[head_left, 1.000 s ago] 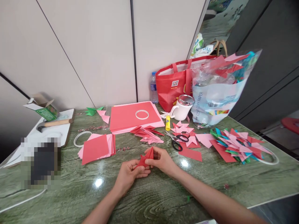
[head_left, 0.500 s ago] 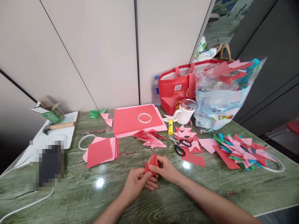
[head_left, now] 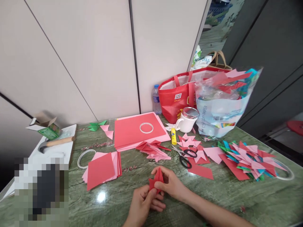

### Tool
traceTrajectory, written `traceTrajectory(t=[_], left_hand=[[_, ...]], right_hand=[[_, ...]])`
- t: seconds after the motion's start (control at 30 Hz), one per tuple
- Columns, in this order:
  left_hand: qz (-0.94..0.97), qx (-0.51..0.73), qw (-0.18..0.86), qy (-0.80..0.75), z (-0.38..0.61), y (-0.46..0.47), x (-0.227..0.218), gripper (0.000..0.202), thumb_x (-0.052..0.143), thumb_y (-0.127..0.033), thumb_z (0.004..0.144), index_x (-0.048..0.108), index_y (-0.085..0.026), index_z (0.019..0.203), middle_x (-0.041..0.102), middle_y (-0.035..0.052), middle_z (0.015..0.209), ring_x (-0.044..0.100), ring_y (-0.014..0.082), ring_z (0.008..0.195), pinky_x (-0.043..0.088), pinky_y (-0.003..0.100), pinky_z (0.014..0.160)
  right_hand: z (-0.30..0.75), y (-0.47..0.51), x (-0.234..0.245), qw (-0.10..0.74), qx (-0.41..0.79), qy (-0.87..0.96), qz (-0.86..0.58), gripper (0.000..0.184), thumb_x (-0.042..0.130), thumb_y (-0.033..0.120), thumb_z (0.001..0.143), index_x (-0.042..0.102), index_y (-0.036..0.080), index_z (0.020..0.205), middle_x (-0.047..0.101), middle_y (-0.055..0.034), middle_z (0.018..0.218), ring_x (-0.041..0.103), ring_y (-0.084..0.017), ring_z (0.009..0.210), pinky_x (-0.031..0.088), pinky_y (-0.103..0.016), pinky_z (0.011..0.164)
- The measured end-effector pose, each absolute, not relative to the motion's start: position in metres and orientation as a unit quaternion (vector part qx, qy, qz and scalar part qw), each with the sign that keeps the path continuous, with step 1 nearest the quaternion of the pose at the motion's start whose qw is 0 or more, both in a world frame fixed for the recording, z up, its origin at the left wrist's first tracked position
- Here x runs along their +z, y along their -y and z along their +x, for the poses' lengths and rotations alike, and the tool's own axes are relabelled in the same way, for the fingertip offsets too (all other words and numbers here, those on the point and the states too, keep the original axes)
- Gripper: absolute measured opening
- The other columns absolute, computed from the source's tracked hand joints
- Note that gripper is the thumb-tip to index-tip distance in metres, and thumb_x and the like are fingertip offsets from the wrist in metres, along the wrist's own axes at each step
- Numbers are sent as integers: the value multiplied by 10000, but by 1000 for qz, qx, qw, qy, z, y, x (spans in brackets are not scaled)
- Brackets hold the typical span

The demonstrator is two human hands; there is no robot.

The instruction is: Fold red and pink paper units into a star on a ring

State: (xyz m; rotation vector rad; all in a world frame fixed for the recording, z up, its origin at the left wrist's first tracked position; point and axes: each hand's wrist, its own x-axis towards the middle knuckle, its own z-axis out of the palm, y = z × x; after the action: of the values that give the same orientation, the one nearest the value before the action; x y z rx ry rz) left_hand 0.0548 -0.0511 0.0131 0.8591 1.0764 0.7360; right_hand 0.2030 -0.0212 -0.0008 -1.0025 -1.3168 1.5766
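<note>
A small piece of folded red paper [head_left: 156,183] with pointed corners is pinched between my two hands, just above the table. My left hand [head_left: 144,200] grips its lower edge, thumb on top and fingers curled beneath. On the right side, my right hand [head_left: 170,183] holds it with the thumb pressed on its face. Beyond my hands lies a pile of folded red and pink paper pieces [head_left: 153,150]. Scissors [head_left: 183,155] with black handles rest on the table to the right, beside pink folded stars [head_left: 189,143] and a yellow glue stick [head_left: 173,136].
Square red and pink sheets [head_left: 100,170] are stacked at left, beside a tape roll [head_left: 82,158]. Larger sheets [head_left: 134,130] lie at the back. A white mug [head_left: 187,121], red bag [head_left: 169,101] and plastic packet [head_left: 220,110] stand right, behind a paper heap [head_left: 248,157]. A hammer [head_left: 56,142] lies far left.
The camera view has tilted, so the table things sit lower. Both hands still hold the folded red paper, and its tall point now stands more upright.
</note>
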Motion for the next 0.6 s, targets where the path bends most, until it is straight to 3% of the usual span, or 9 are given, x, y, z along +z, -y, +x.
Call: traceTrajectory(t=[0.1, 0.17, 0.23, 0.33, 0.43, 0.6], left_hand=[[354, 354, 707, -498, 52, 47, 14, 503, 693, -592, 573, 662, -117, 734, 698, 85, 662, 676, 209, 552, 546, 307, 538], [340, 358, 710, -502, 50, 46, 13, 505, 710, -584, 558, 666, -114, 736, 700, 89, 663, 676, 212, 558, 551, 316, 551], [335, 362, 714, -497, 49, 45, 13, 489, 720, -564, 564, 670, -113, 747, 710, 101, 696, 683, 223, 592, 557, 328, 583], [343, 372, 720, -475, 47, 44, 13, 471, 733, -529, 576, 671, -124, 809, 724, 112, 776, 694, 242, 675, 562, 350, 650], [356, 382, 712, -470, 47, 42, 15, 450, 718, -508, 617, 665, -136, 864, 728, 109, 814, 695, 238, 716, 559, 357, 694], [381, 388, 679, -494, 49, 39, 16, 464, 718, -537, 590, 664, -138, 819, 729, 92, 758, 693, 235, 679, 563, 355, 676]], right_hand=[[203, 15, -3, 426, 662, 495, -368, 403, 792, 413, 552, 571, 164, 781, 580, 16, 704, 517, -113, 609, 417, -224, 559], [202, 12, -6, 424, 678, 474, -370, 365, 793, 400, 555, 574, 152, 711, 587, 20, 651, 505, -97, 547, 401, -216, 517], [201, 9, -8, 429, 680, 454, -383, 375, 817, 356, 521, 594, 151, 741, 590, 36, 606, 496, -85, 499, 392, -205, 488], [199, 6, -8, 461, 664, 428, -405, 472, 852, 271, 454, 605, 167, 844, 640, 28, 698, 549, -91, 549, 426, -205, 529], [198, 4, -6, 473, 660, 414, -411, 378, 817, 334, 516, 608, 165, 780, 654, 6, 733, 572, -103, 570, 453, -229, 560], [197, 8, -3, 468, 626, 459, -422, 325, 751, 429, 593, 571, 160, 571, 575, 22, 532, 501, -98, 484, 412, -229, 510]])
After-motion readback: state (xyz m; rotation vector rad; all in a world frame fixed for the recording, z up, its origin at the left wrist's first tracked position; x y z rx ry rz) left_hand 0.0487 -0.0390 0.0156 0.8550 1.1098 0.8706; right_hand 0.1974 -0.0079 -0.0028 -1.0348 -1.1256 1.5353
